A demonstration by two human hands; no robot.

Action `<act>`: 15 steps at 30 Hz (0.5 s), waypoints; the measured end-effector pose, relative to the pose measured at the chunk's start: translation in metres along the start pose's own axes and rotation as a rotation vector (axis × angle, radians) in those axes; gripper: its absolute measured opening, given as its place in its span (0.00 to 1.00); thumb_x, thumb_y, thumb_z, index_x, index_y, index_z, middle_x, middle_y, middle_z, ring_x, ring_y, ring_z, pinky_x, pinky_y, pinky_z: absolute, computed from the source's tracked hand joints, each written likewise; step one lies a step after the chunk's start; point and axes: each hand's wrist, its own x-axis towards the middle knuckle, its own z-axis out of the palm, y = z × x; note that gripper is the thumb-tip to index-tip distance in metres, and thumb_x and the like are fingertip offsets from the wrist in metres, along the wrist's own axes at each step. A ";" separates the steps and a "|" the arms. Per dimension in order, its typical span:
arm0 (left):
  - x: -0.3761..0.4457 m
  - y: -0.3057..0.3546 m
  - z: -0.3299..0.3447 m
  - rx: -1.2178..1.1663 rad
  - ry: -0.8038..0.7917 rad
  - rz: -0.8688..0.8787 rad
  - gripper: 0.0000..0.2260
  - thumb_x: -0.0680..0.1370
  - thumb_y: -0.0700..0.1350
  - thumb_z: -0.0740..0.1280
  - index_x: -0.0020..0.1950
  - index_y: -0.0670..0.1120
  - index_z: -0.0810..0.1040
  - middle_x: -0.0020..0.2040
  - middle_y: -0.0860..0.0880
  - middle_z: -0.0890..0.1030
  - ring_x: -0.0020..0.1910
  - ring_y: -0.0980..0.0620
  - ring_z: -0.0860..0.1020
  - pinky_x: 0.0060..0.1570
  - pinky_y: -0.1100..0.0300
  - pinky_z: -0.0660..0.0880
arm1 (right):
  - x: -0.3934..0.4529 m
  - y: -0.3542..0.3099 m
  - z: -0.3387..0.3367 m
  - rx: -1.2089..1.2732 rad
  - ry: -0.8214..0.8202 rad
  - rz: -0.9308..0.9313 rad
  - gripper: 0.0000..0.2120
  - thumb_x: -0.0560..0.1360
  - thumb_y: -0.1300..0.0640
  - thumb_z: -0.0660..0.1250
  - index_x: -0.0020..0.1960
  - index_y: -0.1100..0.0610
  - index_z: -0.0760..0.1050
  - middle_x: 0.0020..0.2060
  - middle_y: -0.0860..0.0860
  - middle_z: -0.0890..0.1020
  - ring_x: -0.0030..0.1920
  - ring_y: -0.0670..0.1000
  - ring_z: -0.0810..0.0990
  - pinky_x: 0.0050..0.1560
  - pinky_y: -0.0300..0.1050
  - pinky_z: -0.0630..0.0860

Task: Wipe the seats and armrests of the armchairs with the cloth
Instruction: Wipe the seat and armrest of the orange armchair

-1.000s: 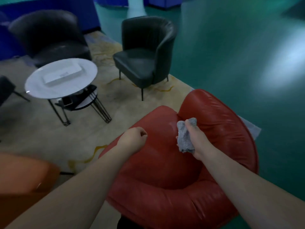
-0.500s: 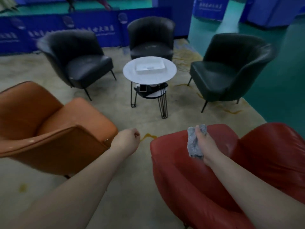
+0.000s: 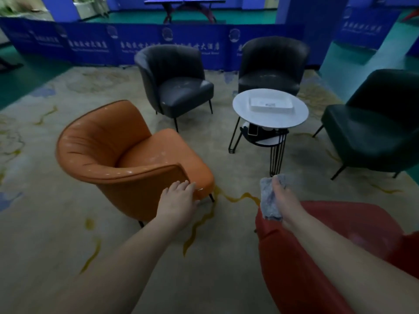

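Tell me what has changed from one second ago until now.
The view turned left, from the red armchair to the orange armchair. The left hand, earlier a loose fist in the air, now has its fingers straight, touching the orange armrest. Unchanged: the right hand keeps its grip on the cloth.

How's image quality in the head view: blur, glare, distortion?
Head view: dim overall, soft focus; cloth in the right hand smeared; banner text unreadable; small glare specks on the orange chair rim; wide-angle bending at the edges.
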 end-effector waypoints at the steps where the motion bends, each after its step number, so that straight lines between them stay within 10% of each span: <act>1: -0.001 -0.011 0.002 0.007 -0.010 -0.012 0.26 0.80 0.57 0.59 0.77 0.54 0.58 0.77 0.51 0.61 0.77 0.47 0.56 0.72 0.48 0.57 | -0.001 0.000 0.013 -0.011 -0.009 0.002 0.33 0.78 0.36 0.55 0.70 0.61 0.65 0.62 0.60 0.76 0.53 0.57 0.78 0.48 0.46 0.74; 10: 0.011 -0.087 0.001 0.005 -0.053 -0.172 0.29 0.80 0.58 0.59 0.79 0.52 0.55 0.78 0.51 0.60 0.77 0.47 0.55 0.73 0.45 0.53 | 0.007 -0.014 0.098 -0.084 -0.095 -0.023 0.30 0.78 0.38 0.57 0.70 0.58 0.65 0.48 0.53 0.78 0.37 0.46 0.76 0.31 0.38 0.69; 15: 0.026 -0.108 0.010 0.024 -0.118 -0.206 0.29 0.80 0.58 0.59 0.79 0.52 0.55 0.78 0.50 0.60 0.77 0.47 0.55 0.74 0.45 0.53 | 0.031 -0.041 0.133 -0.037 -0.196 -0.031 0.20 0.78 0.40 0.58 0.63 0.52 0.67 0.44 0.51 0.78 0.42 0.51 0.80 0.40 0.44 0.76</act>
